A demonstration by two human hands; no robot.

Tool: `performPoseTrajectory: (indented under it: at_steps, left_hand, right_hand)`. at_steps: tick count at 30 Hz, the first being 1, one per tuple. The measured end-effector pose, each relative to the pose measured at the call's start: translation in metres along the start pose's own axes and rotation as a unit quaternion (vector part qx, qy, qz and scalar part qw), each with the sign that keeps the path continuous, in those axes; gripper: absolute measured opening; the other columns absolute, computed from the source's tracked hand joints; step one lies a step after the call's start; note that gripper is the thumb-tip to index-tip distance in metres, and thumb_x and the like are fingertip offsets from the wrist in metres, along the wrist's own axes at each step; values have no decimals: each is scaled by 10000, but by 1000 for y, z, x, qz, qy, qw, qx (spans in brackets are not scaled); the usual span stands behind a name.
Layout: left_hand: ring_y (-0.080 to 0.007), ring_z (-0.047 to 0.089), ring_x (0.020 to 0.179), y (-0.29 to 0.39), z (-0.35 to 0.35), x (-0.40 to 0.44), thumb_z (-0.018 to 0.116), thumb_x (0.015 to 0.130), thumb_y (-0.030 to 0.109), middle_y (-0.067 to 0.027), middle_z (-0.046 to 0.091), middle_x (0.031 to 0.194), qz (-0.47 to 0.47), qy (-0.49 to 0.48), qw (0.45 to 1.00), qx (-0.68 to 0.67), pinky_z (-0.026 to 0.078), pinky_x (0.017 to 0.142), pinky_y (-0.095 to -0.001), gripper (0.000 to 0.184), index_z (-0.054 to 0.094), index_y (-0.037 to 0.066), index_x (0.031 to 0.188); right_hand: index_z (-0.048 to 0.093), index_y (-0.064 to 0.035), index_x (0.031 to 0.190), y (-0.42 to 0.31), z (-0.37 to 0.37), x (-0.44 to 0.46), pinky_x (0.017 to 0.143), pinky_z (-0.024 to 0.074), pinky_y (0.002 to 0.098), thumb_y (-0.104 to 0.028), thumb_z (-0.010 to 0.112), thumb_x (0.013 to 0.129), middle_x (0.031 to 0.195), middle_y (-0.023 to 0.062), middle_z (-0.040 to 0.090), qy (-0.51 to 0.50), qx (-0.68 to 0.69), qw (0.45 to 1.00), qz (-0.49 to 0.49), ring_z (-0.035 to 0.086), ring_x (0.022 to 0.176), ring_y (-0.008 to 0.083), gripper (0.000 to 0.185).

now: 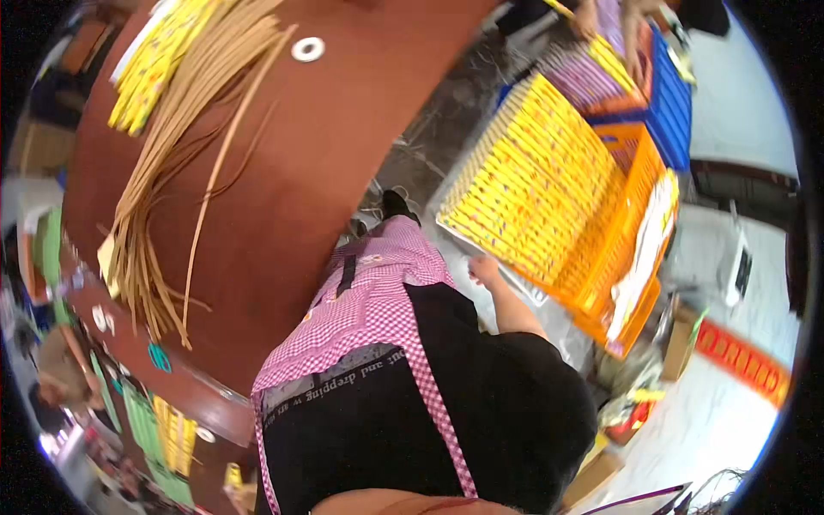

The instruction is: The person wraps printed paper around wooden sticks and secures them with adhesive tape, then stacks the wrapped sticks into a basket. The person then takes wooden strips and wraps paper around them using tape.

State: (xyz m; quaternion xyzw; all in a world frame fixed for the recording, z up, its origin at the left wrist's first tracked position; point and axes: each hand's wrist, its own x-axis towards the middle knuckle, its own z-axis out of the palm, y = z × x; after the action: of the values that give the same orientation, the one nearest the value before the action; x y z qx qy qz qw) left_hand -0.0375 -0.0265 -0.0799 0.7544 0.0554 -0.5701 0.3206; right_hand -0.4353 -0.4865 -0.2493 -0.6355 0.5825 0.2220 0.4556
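Observation:
One hand of mine, my right hand [483, 270], hangs beside the near edge of a stack of yellow patterned strips [532, 180]; its fingers look curled, and whether anything is in them is too small to tell. The strips stand in rows in and against an orange plastic crate [627, 232]. My left hand does not show. A bundle of long tan cords [163, 163] lies on the brown table [300, 172], with yellow patterned strips [154, 77] next to it.
A white ring [307, 49] and teal scissors [160, 358] lie on the table. Another person's hands [633, 43] are at pink strips by a blue crate [669, 103]. Cardboard boxes [682, 343] stand at the right. Another person [69, 369] is at lower left.

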Motion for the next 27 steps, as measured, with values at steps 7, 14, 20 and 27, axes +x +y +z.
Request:
performPoseTrajectory:
  at_steps: [7, 14, 20, 27]
  left_hand:
    - [-203, 630, 879, 92, -36, -23, 535, 965, 224, -122, 681, 936, 51, 3, 994, 99, 501, 794, -345, 274, 627, -6, 1082]
    - [-154, 628, 875, 197, -7, -7, 511, 991, 122, -92, 665, 941, 187, 149, 971, -5, 520, 796, -282, 214, 612, -3, 1132]
    - [-182, 625, 882, 286, 82, 43, 514, 972, 57, -94, 648, 967, 450, 193, 851, 191, 513, 808, -298, 177, 627, 4, 1097]
    - [-308, 562, 924, 307, 138, 85, 589, 817, -39, -121, 609, 975, 580, 242, 672, 392, 408, 827, -402, 224, 599, 47, 1023]
  right_hand:
    - [653, -71, 754, -35, 61, -12, 501, 488, 301, -226, 592, 816, 629, 18, 624, 10, 211, 977, 19, 589, 548, 134, 178]
    - [705, -27, 810, -16, 83, 37, 630, 536, 386, -265, 651, 779, 698, 150, 675, 121, 228, 966, 7, 677, 661, 267, 246]
    - [728, -60, 920, -42, -16, 74, 719, 537, 388, -200, 655, 783, 823, 152, 709, 272, 169, 945, 62, 687, 791, 308, 209]
    - [691, -44, 1030, -55, -139, 173, 831, 520, 430, -217, 645, 810, 980, 201, 690, 390, 82, 916, 46, 650, 959, 358, 284]
